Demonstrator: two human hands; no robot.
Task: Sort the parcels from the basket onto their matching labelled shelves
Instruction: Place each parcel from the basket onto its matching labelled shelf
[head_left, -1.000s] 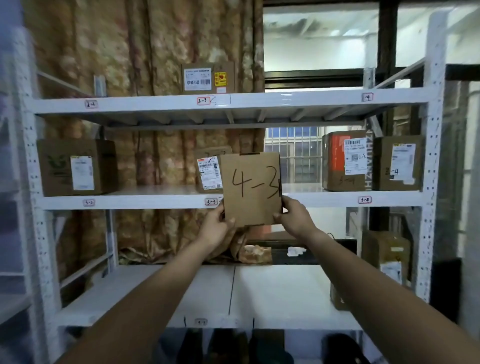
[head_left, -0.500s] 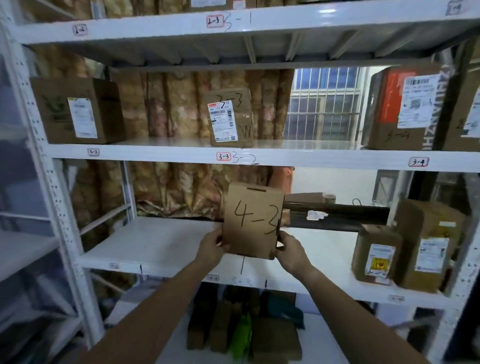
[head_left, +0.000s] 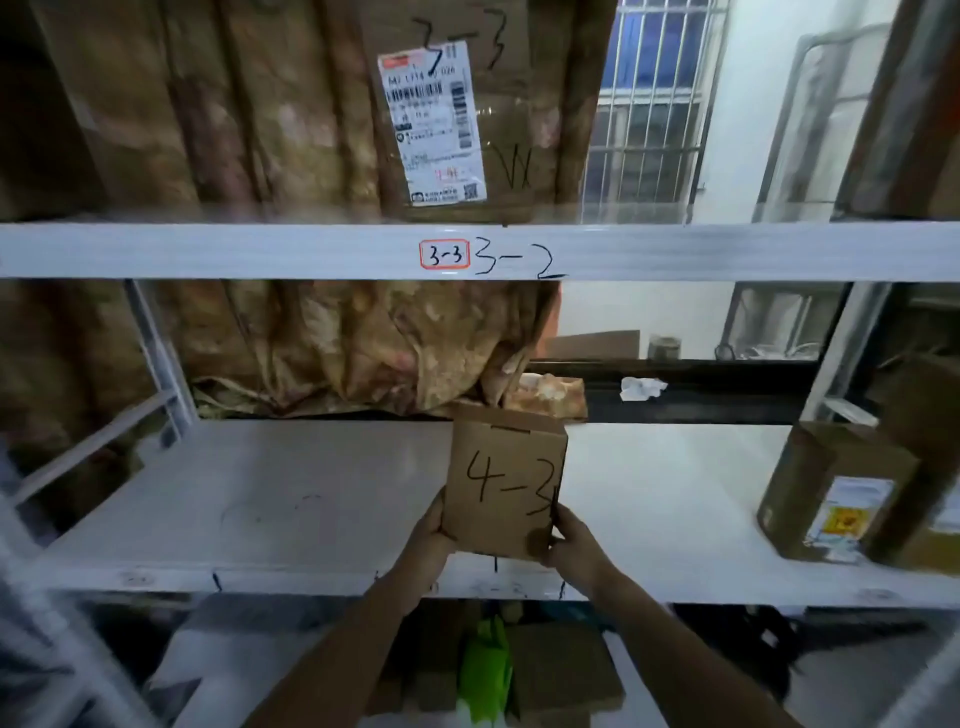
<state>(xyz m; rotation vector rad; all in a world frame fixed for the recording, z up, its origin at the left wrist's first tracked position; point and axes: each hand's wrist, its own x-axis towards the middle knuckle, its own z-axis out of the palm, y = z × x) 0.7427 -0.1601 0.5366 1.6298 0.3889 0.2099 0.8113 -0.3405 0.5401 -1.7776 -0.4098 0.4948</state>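
Two hands, left (head_left: 427, 535) and right (head_left: 569, 545), hold one parcel (head_left: 506, 488).

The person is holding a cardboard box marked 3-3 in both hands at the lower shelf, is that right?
Not quite. In the head view the writing on the box reads 4-3, not 3-3. The rest stands: the left hand and the right hand both hold it at the lower shelf.
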